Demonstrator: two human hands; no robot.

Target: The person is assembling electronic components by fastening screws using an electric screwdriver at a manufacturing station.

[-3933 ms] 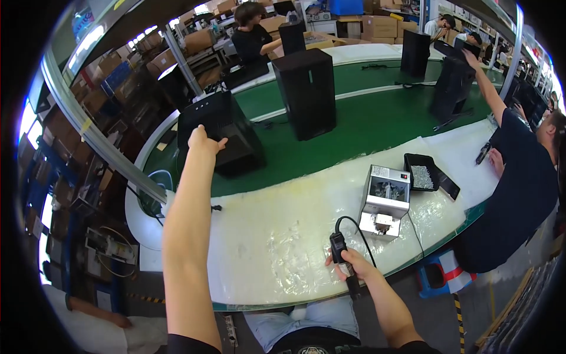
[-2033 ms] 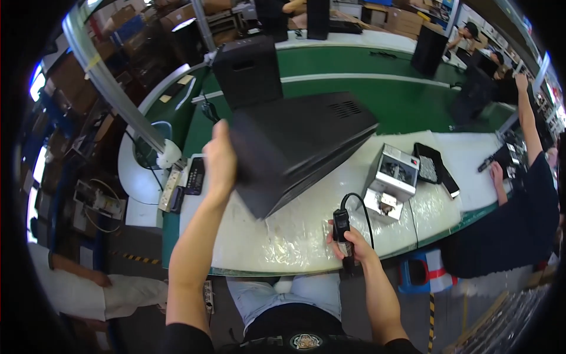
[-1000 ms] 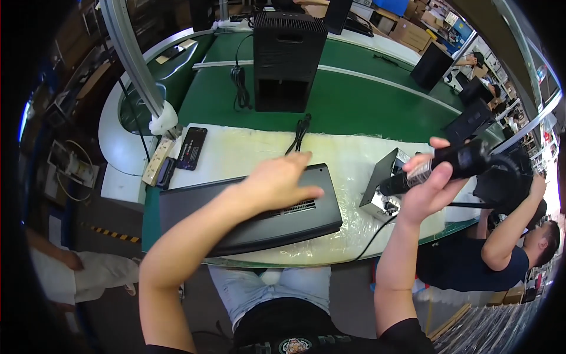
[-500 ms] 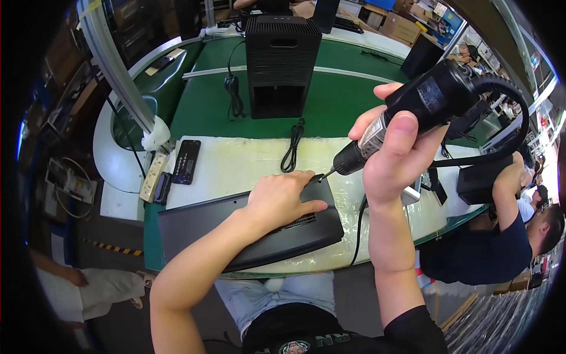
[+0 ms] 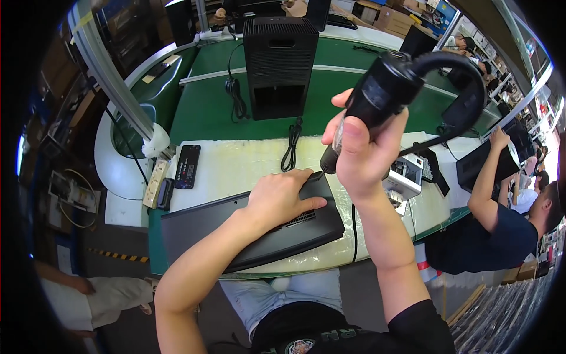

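A dark grey-black casing with a vented patch lies across the near part of the bench. My left hand presses on its right half, thumb stretched over the surface and fingers bent at the far edge. Beside those fingertips is a small black piece at the casing's far right corner. In my right hand, wrapped by the fingers, is a black electric screwdriver with a thick cable. It is tilted, its tip pointing down at that corner; whether the tip touches a screw cannot be made out.
A black tower-shaped appliance stands on the green bench, its coiled cord beside it. Another black cord, a remote control, a power strip and a silver box surround the work mat. A co-worker handles a dark box at right.
My right hand and the screwdriver have shifted left, and the screwdriver stands more upright over the corner. My left hand stays on the casing. The co-worker's arm at right has moved.
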